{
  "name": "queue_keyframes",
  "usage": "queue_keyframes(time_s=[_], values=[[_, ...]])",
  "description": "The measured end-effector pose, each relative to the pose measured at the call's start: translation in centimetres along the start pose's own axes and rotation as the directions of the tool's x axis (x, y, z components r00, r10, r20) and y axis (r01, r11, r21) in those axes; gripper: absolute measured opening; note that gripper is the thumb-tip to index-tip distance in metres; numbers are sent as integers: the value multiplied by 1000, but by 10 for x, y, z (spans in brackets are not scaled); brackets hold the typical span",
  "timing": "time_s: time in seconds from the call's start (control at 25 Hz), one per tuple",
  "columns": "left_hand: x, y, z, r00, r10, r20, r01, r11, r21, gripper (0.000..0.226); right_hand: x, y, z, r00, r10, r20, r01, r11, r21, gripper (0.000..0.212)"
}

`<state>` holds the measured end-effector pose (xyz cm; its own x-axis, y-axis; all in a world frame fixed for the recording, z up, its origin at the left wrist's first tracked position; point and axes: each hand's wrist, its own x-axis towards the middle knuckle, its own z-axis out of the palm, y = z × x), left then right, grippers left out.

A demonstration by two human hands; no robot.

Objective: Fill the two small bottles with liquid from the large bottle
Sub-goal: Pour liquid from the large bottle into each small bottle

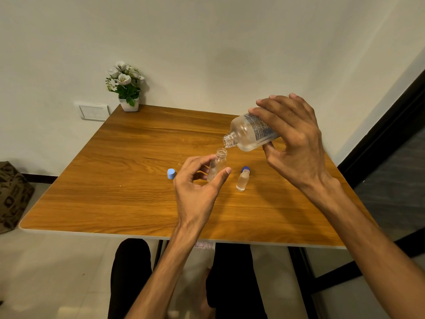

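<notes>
My right hand (292, 139) grips the large clear bottle (248, 132), which has a printed label and is tipped neck-down to the left. Its open mouth sits just above the open neck of a small clear bottle (217, 165) standing upright on the wooden table (115, 180). A thin stream of liquid passes between them. My left hand (197, 187) curls around this small bottle, thumb and fingers on its sides. A second, narrower small bottle (242, 180) stands uncapped to the right with clear liquid inside.
A light blue cap (171, 173) lies on the table left of my left hand. A dark blue cap (246, 169) rests behind the narrow bottle. A potted white flower (126, 88) stands at the far left corner by the wall. My legs show beneath the table's front edge.
</notes>
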<state>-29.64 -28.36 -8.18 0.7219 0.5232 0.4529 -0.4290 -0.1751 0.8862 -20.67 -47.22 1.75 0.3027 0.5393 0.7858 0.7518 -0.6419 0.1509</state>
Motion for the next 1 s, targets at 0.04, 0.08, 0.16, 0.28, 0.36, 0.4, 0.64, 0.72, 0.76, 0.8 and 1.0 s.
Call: queue_keyframes(time_s=[0.04, 0.08, 0.16, 0.28, 0.36, 0.4, 0.64, 0.72, 0.76, 0.8, 1.0], values=[[0, 0, 0, 1000, 3, 1, -3, 1000, 0, 36, 0, 0, 0, 1000, -3, 0, 3, 1000, 0, 54], [0, 1, 0, 1000, 5, 3, -5, 1000, 1, 36, 1, 0, 0, 1000, -6, 1, 6, 1000, -1, 54], [0, 1, 0, 1000, 4, 3, -4, 1000, 0, 35, 1, 0, 0, 1000, -10, 0, 10, 1000, -4, 54], [-1, 0, 0, 1000, -2, -2, 2, 1000, -4, 35, 2, 0, -1, 1000, -20, -10, 19, 1000, -10, 54], [-1, 0, 0, 1000, -2, -1, 2, 1000, -3, 35, 2, 1, -1, 1000, -23, -6, 23, 1000, -15, 53], [0, 1, 0, 1000, -3, -2, 3, 1000, -3, 35, 2, 2, -1, 1000, -25, -2, 24, 1000, -17, 53], [0, 1, -1, 1000, -7, 0, 7, 1000, -5, 35, 4, 2, -2, 999, -43, -3, 43, 999, -24, 52], [0, 0, -1, 1000, -5, 3, 5, 1000, -4, 35, 5, 2, -2, 999, -51, 2, 51, 998, -27, 51], [0, 0, -1, 1000, -3, 6, 3, 1000, -1, 35, 5, 2, -2, 999, -53, 4, 53, 998, -29, 51], [0, -1, -1, 1000, -1, 9, 1, 1000, 1, 35, 5, 2, -2, 998, -54, 7, 55, 998, -30, 51], [-1, -1, -1, 1000, -8, -1, 8, 1000, -1, 35, 7, 1, -3, 998, -62, -3, 62, 998, -25, 52]])
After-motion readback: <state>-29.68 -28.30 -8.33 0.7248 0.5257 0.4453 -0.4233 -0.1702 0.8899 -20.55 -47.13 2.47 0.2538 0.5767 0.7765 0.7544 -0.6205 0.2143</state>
